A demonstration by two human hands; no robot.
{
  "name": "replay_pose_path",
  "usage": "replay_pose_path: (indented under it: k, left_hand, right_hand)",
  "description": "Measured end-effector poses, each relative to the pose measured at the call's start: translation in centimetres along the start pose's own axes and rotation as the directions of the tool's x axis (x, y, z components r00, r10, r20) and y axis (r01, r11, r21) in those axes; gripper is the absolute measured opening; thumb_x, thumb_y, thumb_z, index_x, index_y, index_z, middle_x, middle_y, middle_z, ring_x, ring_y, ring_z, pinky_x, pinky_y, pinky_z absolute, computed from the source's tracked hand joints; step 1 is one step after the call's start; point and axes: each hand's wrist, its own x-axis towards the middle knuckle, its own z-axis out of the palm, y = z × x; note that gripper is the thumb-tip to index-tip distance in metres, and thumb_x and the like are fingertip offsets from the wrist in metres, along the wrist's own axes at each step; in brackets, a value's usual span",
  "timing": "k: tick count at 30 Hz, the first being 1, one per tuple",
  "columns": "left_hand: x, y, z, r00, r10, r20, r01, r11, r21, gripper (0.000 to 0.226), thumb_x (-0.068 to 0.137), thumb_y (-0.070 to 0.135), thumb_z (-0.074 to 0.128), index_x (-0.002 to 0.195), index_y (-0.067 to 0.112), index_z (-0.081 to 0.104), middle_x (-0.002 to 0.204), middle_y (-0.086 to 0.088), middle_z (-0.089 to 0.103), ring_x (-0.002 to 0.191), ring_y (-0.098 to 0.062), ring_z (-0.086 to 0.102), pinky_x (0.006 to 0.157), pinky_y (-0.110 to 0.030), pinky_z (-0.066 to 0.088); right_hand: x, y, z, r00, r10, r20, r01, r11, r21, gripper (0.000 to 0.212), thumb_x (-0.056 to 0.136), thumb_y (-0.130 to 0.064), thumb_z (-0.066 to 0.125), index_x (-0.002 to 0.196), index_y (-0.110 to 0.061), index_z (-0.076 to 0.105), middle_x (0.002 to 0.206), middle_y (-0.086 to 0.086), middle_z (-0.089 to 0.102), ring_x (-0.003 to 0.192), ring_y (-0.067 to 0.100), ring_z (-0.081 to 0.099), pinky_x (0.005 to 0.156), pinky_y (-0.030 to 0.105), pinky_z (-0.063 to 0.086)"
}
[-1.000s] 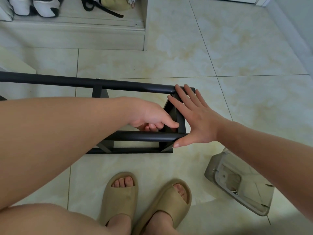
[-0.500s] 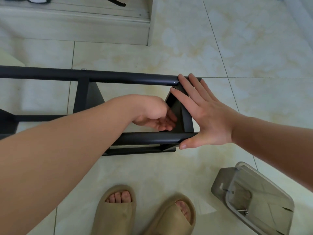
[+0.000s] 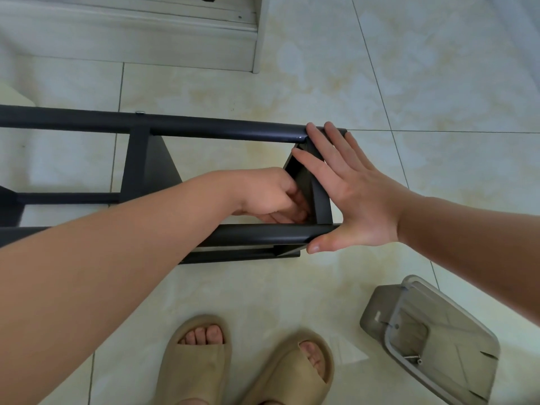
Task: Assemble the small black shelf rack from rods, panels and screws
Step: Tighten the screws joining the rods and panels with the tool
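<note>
The black shelf rack (image 3: 219,128) stands on the tiled floor, its two long rods running left to right. My right hand (image 3: 353,197) lies flat with straight fingers against the rack's right end panel (image 3: 320,200), thumb at the near rod's end. My left hand (image 3: 268,197) reaches inside the frame between the rods, fingers curled at the inner face of that end panel. What the fingers hold is hidden.
A grey plastic parts tray (image 3: 438,340) with a couple of small screws lies on the floor at the lower right. My feet in beige slippers (image 3: 242,366) stand just below the rack. A low white step (image 3: 131,36) runs along the top left.
My left hand has gone deeper inside the frame toward the end panel's lower inner corner. The view has tilted down and closer. My right hand stays pressed on the end.
</note>
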Motion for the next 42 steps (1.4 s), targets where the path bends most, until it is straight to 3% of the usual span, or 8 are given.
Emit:
replay_pose_path:
  k: [4,8,14,18,23,35,40,42]
  left_hand:
    - [0.4,0.0,0.3,0.999,0.016,-0.03,-0.016,1.0,-0.001,0.019,0.087,0.002,0.066,0.081,0.017,0.075,0.075,-0.002,0.074,0.072,-0.014,0.072,0.071,-0.027,0.06]
    - [0.6,0.1,0.5,0.999,-0.008,0.036,0.014,0.986,-0.169,0.034,0.086,-0.006,0.062,0.067,0.017,0.079,0.077,-0.007,0.075,0.073,-0.018,0.074,0.064,-0.024,0.058]
    - [0.3,-0.3,0.5,0.988,-0.054,0.143,0.084,0.973,-0.213,0.019,0.08,-0.006,0.058,0.09,0.001,0.074,0.083,-0.019,0.071,0.077,-0.028,0.072,0.073,-0.035,0.059]
    - [-0.1,-0.4,0.2,0.974,-0.024,0.223,0.086,0.959,-0.27,0.028,0.085,-0.003,0.058,0.079,0.014,0.08,0.084,-0.012,0.075,0.078,-0.023,0.074,0.076,-0.032,0.06]
    - [-0.3,-0.4,0.1,0.964,-0.014,0.267,0.085,0.963,-0.255,0.028,0.087,0.0,0.059,0.079,0.016,0.081,0.084,-0.01,0.076,0.079,-0.021,0.075,0.077,-0.031,0.061]
    - [-0.6,0.1,0.3,0.973,-0.055,0.223,0.124,0.944,-0.306,0.023,0.091,0.003,0.059,0.086,0.009,0.08,0.097,-0.018,0.075,0.091,-0.028,0.073,0.092,-0.04,0.056]
    - [-0.5,0.2,0.3,0.976,-0.066,0.206,0.132,0.938,-0.321,0.024,0.09,0.001,0.059,0.083,0.009,0.08,0.094,-0.017,0.075,0.088,-0.026,0.074,0.087,-0.038,0.059]
    - [-0.5,0.2,0.3,0.971,-0.091,0.219,0.16,0.933,-0.322,0.022,0.092,0.003,0.058,0.09,0.006,0.079,0.101,-0.019,0.074,0.094,-0.029,0.073,0.092,-0.041,0.057]
  right_hand:
    - [0.0,-0.1,-0.2,1.0,-0.001,0.006,0.001,1.0,0.01,0.136,0.057,-0.1,0.041,0.16,-0.029,-0.01,0.164,0.0,-0.033,0.148,0.023,-0.036,0.121,0.04,-0.019]
    - [0.0,0.0,-0.2,1.0,0.003,0.004,-0.003,1.0,0.01,0.136,0.057,-0.1,0.041,0.16,-0.028,-0.009,0.164,0.0,-0.032,0.148,0.023,-0.036,0.122,0.041,-0.018]
    - [-0.1,-0.3,-0.2,1.0,-0.003,0.01,0.003,1.0,0.009,0.136,0.057,-0.099,0.043,0.161,-0.027,-0.009,0.163,0.0,-0.033,0.148,0.023,-0.036,0.122,0.043,-0.017]
    - [-0.1,-0.4,-0.2,1.0,-0.003,0.012,0.003,1.0,0.008,0.136,0.057,-0.098,0.042,0.16,-0.027,-0.008,0.163,0.001,-0.033,0.148,0.024,-0.036,0.123,0.045,-0.016]
    - [-0.1,-0.4,-0.1,1.0,-0.005,0.01,0.005,1.0,0.002,0.136,0.058,-0.099,0.042,0.161,-0.026,-0.008,0.164,0.001,-0.033,0.148,0.024,-0.036,0.122,0.043,-0.017]
    - [-0.1,-0.4,0.0,1.0,-0.007,-0.014,0.007,1.0,-0.001,0.135,0.057,-0.099,0.042,0.161,-0.026,-0.003,0.166,0.003,-0.027,0.151,0.027,-0.03,0.123,0.045,-0.015]
    - [-0.1,-0.4,0.0,1.0,-0.008,-0.013,0.008,1.0,-0.002,0.135,0.057,-0.1,0.042,0.161,-0.026,-0.003,0.166,0.003,-0.028,0.151,0.026,-0.03,0.123,0.045,-0.015]
    - [-0.1,-0.4,0.0,1.0,-0.007,-0.011,0.007,1.0,-0.005,0.135,0.057,-0.1,0.041,0.161,-0.025,-0.003,0.165,0.003,-0.028,0.151,0.026,-0.03,0.123,0.044,-0.016]
